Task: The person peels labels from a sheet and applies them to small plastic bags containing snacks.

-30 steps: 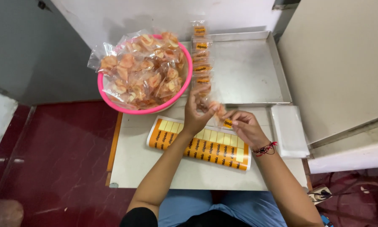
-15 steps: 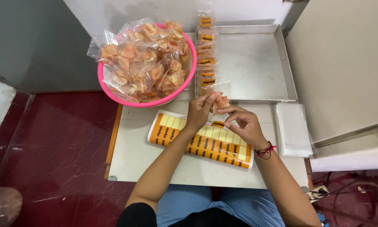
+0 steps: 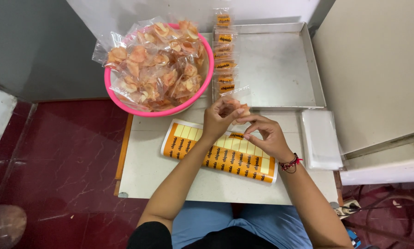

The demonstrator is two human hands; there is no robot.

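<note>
My left hand (image 3: 220, 119) holds a small clear packet of orange chips (image 3: 237, 107) above the sticker sheet. My right hand (image 3: 265, 136) pinches an orange sticker (image 3: 237, 135) just under that packet, fingertips almost meeting the left hand's. Below both hands lies the orange and yellow sticker sheet (image 3: 195, 148), flat on the white table (image 3: 161, 180). A pink bowl (image 3: 124, 99) heaped with clear chip packets (image 3: 156, 64) stands at the back left. A row of stickered packets (image 3: 225, 55) lies along the left side of a metal tray (image 3: 280, 64).
A stack of clear empty bags (image 3: 321, 138) rests at the table's right edge. A grey cabinet side (image 3: 377, 69) rises on the right. Dark red floor tiles (image 3: 55, 161) lie to the left, and my blue-clad lap (image 3: 225, 221) is under the table's near edge.
Both hands have risen slightly toward the tray with the packet. The right hand now has a sticker peeled from the sheet and brought up beneath the packet.
</note>
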